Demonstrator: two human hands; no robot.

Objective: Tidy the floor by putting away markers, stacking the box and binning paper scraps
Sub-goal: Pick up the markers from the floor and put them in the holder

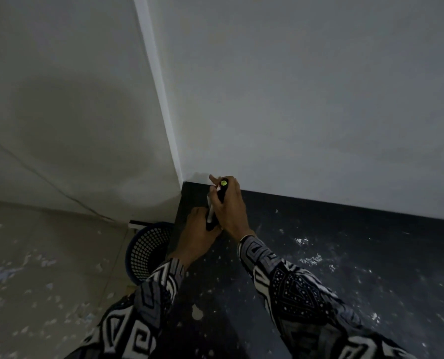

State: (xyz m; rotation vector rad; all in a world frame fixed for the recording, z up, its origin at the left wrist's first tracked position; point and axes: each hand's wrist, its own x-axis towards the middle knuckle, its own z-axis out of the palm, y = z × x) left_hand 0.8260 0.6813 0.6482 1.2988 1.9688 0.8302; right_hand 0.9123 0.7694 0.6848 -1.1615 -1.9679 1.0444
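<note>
My right hand [231,208] grips a bundle of markers [214,208] upright near the wall corner; one black marker shows a green cap end [224,182], another has a pale barrel. My left hand [193,234] sits just below and left, its fingers curled at the lower end of the markers. Both arms wear black-and-white patterned sleeves. A dark mesh waste basket [146,251] stands left of my left wrist, partly hidden by my arm. No box is in view.
A white wall [306,99] rises close ahead, with a protruding corner at the left. The dark floor [345,268] on the right carries white specks and scraps [311,259]. Pale worn tiles [47,255] lie to the left. A thin cable runs down the left wall.
</note>
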